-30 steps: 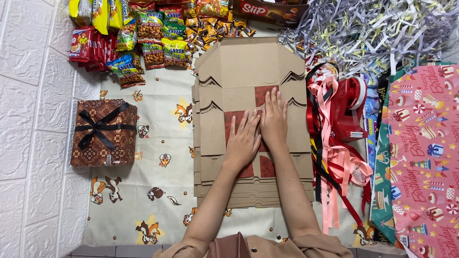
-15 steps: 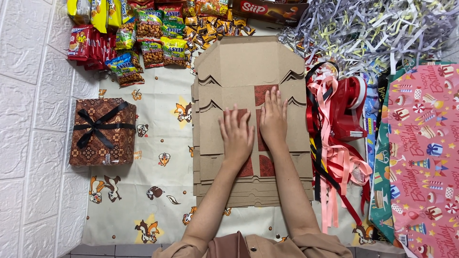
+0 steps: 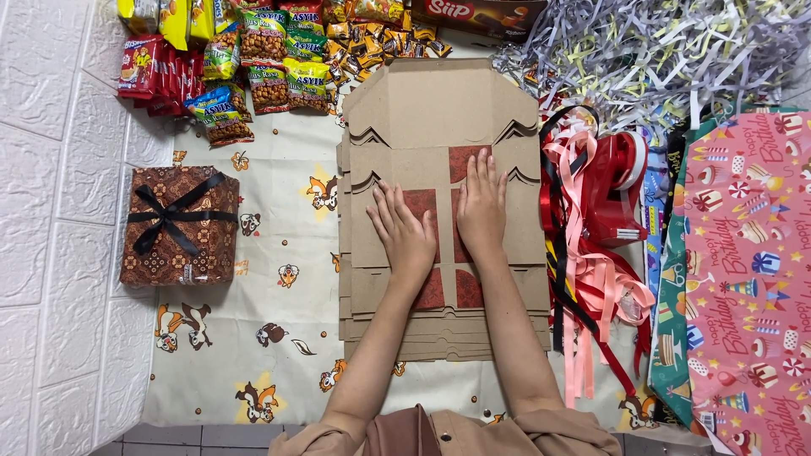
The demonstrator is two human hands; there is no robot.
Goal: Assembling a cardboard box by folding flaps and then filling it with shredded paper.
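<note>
left hand: lies palm down on the top cardboard blank, fingers straight and a little spread, gripping nothing
right hand: flat beside the left one, nearly touching it, fingers extended toward the far edge; it presses and closes on nothing
cardboard blank: topmost flattened box sheet, brown outside with red patterned panels showing around the hands; it sits mid-cloth directly in front of the person
handling: probably light and fairly stiff, yet it would bend along the scored folds; flaps look easy to crease or tear, so the outer edges or a whole side flap seem the safest hold
stack: several blanks fanned underneath, stepped edges showing near the person; exact count cannot be told
wrapped box: one, brown patterned with a black ribbon bow, well apart to the left
tape dispenser: one, red, among loose ribbons on the right
gift wrap: one pink sheet at far right
snack packets: many, too crowded to count
</note>
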